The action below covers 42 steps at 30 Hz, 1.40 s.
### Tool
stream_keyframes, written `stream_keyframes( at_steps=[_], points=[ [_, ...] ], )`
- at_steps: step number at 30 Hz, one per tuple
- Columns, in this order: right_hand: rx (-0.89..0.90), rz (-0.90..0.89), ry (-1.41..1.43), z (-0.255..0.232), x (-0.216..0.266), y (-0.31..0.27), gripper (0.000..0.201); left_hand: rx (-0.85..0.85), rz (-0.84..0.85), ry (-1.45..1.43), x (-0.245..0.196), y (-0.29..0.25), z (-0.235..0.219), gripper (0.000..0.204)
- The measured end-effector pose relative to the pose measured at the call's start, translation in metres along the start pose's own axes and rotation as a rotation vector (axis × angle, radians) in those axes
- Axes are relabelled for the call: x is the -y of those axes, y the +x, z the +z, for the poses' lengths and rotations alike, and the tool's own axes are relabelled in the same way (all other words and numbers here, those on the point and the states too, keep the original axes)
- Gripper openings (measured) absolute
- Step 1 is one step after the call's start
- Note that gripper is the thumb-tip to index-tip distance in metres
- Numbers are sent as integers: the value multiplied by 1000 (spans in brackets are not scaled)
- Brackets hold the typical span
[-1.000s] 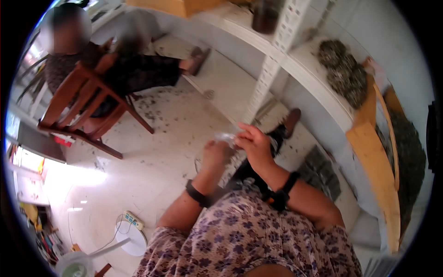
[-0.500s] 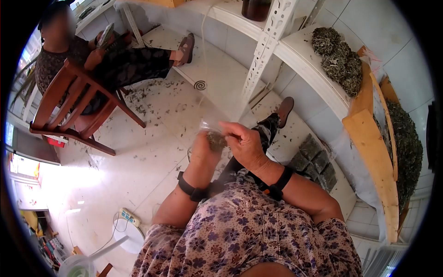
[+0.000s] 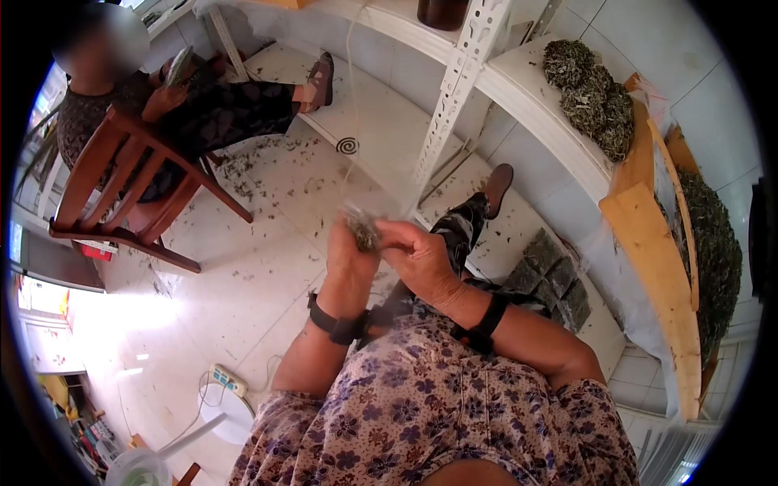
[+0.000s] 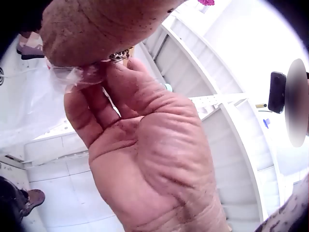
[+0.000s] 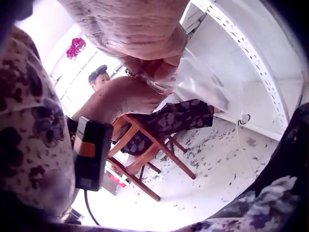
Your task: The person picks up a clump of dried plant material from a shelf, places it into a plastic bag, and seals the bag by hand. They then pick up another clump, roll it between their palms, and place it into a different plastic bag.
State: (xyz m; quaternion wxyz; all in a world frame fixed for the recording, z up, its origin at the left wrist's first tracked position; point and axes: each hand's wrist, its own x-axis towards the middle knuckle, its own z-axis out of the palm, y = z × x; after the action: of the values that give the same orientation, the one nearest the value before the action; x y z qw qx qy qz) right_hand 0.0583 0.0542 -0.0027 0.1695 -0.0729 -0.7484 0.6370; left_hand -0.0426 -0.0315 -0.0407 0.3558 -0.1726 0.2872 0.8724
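Note:
A small clear plastic bag with dried green-grey herb is held between both hands, out over the lap. My left hand grips it from the left side. The fingers of my right hand pinch at its right edge. In the left wrist view clear film shows at the fingertips, under the other hand. Clear plastic spreads out past the fingers in the right wrist view, where the two hands touch.
A seated person on a wooden chair holds a packet. Herb bundles lie on a white shelf; dark packed bags rest low at right. Wooden boards hold loose herb. A coil and a fan-like stand are also there.
Both hands have moved left and slightly down with the bag. More of the herb shows between them. The head view has shifted a little.

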Motion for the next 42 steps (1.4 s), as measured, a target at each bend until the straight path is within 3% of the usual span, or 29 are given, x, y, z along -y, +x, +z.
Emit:
stream_keyframes(
  at_steps=[2,5,8,17,20,23,26,29,35,41,42],
  points=[
    [-3,178,247,-1,3,2,40,84,49,-11,2,8,-15,28],
    [-42,277,395,-2,4,5,44,-65,110,52,2,1,-1,24],
    [-49,355,489,-1,6,5,45,-73,204,173,3,0,2,19],
    [-102,373,529,-10,3,11,45,135,185,-30,0,-17,4,18],
    [-106,376,528,-14,1,13,47,277,223,135,-1,-19,4,17],
    [-158,382,556,-14,7,13,49,185,269,257,1,-32,23,11],
    [-173,386,604,-16,5,12,51,208,236,260,3,-23,11,19],
    [-198,384,620,-18,4,11,53,91,260,347,5,-27,19,18],
    [-181,415,737,-19,2,11,53,119,362,738,-1,-28,20,8],
    [-153,455,722,-20,0,9,50,83,650,1189,4,-18,13,9],
    [-140,463,719,-20,0,9,50,94,522,1164,1,-19,14,9]
  ],
)
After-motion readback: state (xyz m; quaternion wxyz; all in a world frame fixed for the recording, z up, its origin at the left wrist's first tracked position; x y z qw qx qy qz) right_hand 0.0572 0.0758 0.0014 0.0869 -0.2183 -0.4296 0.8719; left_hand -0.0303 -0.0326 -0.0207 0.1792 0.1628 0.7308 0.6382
